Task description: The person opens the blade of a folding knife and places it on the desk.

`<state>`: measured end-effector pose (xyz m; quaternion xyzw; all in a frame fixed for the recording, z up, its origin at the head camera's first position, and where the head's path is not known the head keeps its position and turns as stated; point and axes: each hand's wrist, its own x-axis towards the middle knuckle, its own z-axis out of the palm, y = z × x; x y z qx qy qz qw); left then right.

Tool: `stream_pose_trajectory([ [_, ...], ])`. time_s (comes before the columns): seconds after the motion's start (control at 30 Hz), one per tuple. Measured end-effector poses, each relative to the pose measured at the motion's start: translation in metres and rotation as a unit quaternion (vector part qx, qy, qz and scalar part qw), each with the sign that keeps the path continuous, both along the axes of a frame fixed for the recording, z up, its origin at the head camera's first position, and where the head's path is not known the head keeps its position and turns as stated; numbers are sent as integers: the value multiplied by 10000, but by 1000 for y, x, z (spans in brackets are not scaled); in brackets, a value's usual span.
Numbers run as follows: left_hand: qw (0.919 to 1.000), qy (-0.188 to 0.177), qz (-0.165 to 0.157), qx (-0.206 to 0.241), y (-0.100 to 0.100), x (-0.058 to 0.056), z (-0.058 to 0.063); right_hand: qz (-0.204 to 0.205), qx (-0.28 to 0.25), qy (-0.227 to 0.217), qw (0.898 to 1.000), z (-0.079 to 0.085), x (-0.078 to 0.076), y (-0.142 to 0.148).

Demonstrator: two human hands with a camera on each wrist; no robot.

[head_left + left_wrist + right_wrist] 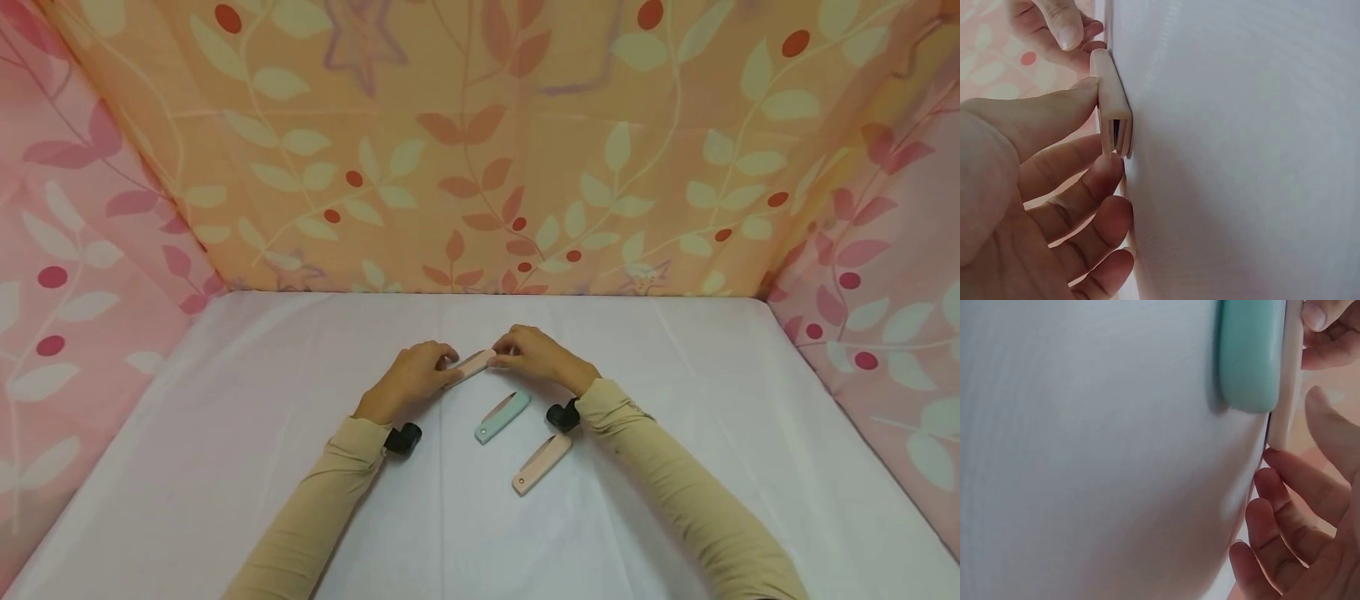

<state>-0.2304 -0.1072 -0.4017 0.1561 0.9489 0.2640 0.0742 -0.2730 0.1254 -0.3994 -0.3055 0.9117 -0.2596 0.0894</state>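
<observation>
Pale pink and smooth, the folded knife point(475, 367) looks light and stiff, not fragile, though its glossy casing may slip under dry fingers. Its broad flanks seem the best place to take hold, with fingertips clear of the slot where the blade edge sits. It lies between the two grips, at or just above the white-covered bench point(408, 533); contact underneath is hard to tell. Left grip point(411, 379) pinches the slotted end, thumb on one side and fingers on the other. Right grip point(536, 354) is loose: fingertips touch the opposite, rounded end while the thumb stands off. Nearer the wearer than both grips, a mint knife point(504, 417) lies just below the right one, and a peach knife point(542, 467) beyond that, nearer still.
</observation>
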Motion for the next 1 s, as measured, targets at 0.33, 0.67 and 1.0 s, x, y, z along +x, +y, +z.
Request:
stream_pose_trajectory([
  [0.33, 10000, -13, 3, 26, 0, -1, -3, -169, -56, -45, 9998, -3, 3, 0],
  [0.67, 9997, -99, -104, 202, -1, -1, -1, -530, -595, -463, 9957, 0, 7, 0],
  [1.0, 9987, -85, -278, 430, 0, -2, 0, -859, -1038, -605, 9890, 0, 11, -3],
])
